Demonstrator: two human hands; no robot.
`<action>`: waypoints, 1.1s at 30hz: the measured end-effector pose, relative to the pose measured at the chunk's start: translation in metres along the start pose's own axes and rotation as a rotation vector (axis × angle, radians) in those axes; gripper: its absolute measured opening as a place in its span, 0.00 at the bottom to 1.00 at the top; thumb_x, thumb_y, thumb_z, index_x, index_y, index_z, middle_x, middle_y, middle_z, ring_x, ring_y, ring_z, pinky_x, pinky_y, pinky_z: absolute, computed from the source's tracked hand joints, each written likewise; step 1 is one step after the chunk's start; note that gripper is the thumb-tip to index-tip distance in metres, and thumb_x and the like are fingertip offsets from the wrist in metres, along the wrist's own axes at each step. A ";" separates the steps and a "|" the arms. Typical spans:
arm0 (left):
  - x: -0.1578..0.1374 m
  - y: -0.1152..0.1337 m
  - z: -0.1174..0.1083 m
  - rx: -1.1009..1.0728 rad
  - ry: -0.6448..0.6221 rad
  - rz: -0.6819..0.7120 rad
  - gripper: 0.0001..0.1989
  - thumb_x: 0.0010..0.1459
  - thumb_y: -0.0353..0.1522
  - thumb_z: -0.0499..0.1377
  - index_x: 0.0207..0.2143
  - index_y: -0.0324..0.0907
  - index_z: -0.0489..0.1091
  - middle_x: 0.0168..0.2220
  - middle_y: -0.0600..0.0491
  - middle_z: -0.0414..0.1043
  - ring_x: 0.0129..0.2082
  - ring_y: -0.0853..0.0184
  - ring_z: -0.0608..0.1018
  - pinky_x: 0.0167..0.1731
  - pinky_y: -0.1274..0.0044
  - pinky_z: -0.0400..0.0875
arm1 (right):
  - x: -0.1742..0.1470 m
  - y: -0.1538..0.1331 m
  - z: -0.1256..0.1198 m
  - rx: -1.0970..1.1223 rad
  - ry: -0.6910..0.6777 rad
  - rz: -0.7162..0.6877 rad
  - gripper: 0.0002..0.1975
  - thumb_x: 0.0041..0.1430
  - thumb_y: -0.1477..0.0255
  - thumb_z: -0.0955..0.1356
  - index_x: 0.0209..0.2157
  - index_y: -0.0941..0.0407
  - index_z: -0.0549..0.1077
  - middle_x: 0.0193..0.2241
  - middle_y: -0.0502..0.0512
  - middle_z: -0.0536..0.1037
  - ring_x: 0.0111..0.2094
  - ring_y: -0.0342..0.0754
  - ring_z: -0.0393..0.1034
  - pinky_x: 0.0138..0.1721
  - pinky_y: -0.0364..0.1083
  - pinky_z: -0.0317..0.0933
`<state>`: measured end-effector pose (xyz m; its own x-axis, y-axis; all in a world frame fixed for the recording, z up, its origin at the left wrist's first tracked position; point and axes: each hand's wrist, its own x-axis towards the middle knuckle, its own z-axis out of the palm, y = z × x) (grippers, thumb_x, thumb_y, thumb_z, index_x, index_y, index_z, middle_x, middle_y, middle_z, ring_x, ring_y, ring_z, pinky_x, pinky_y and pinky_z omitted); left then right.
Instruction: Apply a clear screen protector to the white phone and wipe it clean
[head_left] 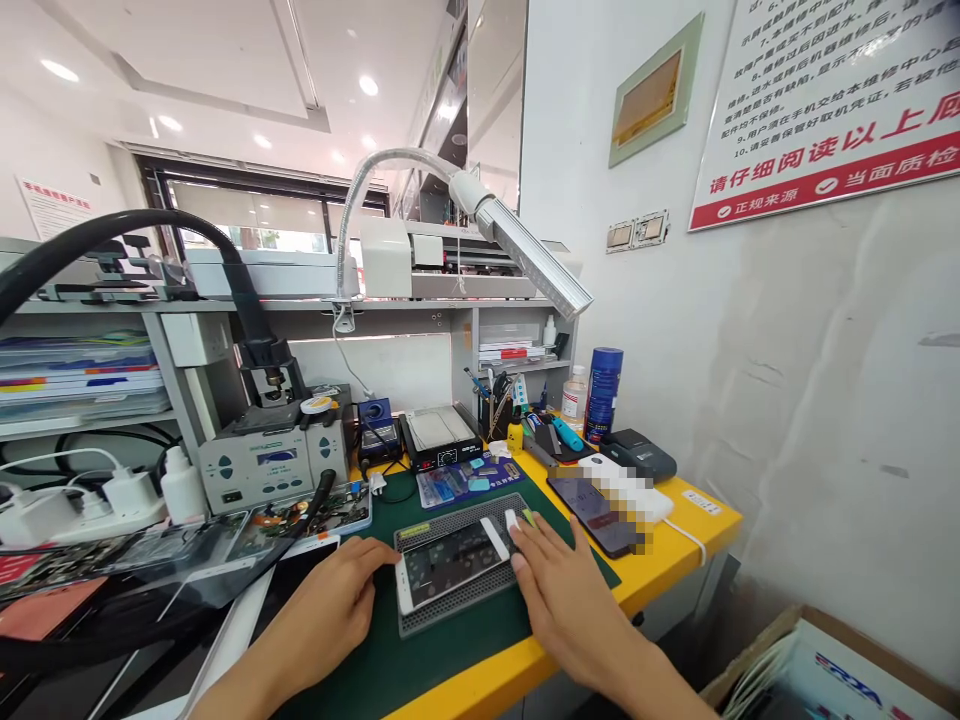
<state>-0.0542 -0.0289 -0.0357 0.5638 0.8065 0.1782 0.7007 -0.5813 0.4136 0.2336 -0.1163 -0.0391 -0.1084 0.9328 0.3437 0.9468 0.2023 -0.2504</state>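
Note:
A white smartphone (450,565) with a dark, blotchy screen lies on a grey perforated mat (420,628), its long side slightly tilted to my view. My left hand (341,600) is closed, fingers curled together, with its fingertips against the phone's upper left corner. My right hand (562,590) rests over the mat's right end, fingers stretched out and close together. By those fingertips is a small white piece (512,520), and a bit of green shows beside them. Whether the right fingers press on that piece cannot be made out. Beneath the mat is a dark green work mat (360,670).
A dark phone (592,510) and a white device (626,488) lie right. Behind stand a heating plate (441,440), a rework station (277,465), a pen holder (496,410) and a blue spray can (604,395). A lamp (532,255) hangs above. Circuit boards (315,515) crowd the left.

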 end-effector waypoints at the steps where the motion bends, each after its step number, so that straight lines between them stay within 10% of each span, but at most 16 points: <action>1: 0.000 -0.001 0.000 0.002 0.001 0.003 0.23 0.57 0.25 0.47 0.50 0.49 0.70 0.52 0.52 0.70 0.54 0.61 0.71 0.54 0.69 0.63 | 0.006 0.003 -0.004 0.029 0.019 0.022 0.26 0.70 0.62 0.51 0.60 0.55 0.66 0.60 0.57 0.66 0.64 0.58 0.53 0.64 0.65 0.32; 7: 0.000 0.003 -0.002 0.002 -0.001 0.007 0.23 0.56 0.24 0.47 0.49 0.48 0.71 0.51 0.51 0.71 0.53 0.60 0.71 0.53 0.69 0.64 | 0.056 0.030 -0.029 0.303 -0.068 0.169 0.27 0.68 0.59 0.52 0.47 0.56 0.76 0.45 0.60 0.79 0.49 0.58 0.71 0.52 0.54 0.58; 12: -0.002 0.006 -0.005 -0.024 -0.024 -0.004 0.23 0.56 0.24 0.47 0.50 0.48 0.70 0.51 0.50 0.70 0.53 0.60 0.71 0.52 0.69 0.64 | 0.096 0.029 -0.063 0.272 0.045 0.144 0.29 0.67 0.58 0.54 0.65 0.54 0.57 0.63 0.57 0.62 0.62 0.56 0.57 0.59 0.52 0.52; 17: -0.001 0.007 -0.006 -0.003 -0.023 -0.016 0.23 0.56 0.24 0.47 0.50 0.47 0.70 0.50 0.50 0.70 0.53 0.60 0.71 0.52 0.69 0.64 | 0.131 0.010 -0.089 0.121 0.003 0.053 0.23 0.67 0.61 0.54 0.53 0.55 0.71 0.53 0.58 0.74 0.54 0.55 0.66 0.52 0.49 0.58; 26: -0.001 0.004 -0.004 -0.035 -0.006 -0.004 0.23 0.56 0.25 0.47 0.50 0.47 0.71 0.48 0.49 0.71 0.50 0.59 0.72 0.50 0.70 0.65 | 0.132 0.029 -0.044 0.058 -0.679 0.138 0.11 0.40 0.66 0.75 0.19 0.59 0.74 0.17 0.54 0.75 0.19 0.49 0.71 0.21 0.43 0.61; 33: 0.000 0.005 -0.003 -0.058 0.020 0.003 0.22 0.56 0.25 0.48 0.48 0.48 0.72 0.46 0.49 0.72 0.48 0.59 0.73 0.48 0.70 0.66 | 0.136 0.049 -0.033 0.064 -0.587 0.138 0.05 0.46 0.72 0.71 0.22 0.58 0.73 0.20 0.54 0.75 0.20 0.45 0.69 0.21 0.41 0.59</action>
<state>-0.0522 -0.0318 -0.0305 0.5569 0.8068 0.1973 0.6719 -0.5773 0.4639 0.2755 0.0104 0.0253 -0.1522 0.9567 -0.2482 0.9457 0.0680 -0.3177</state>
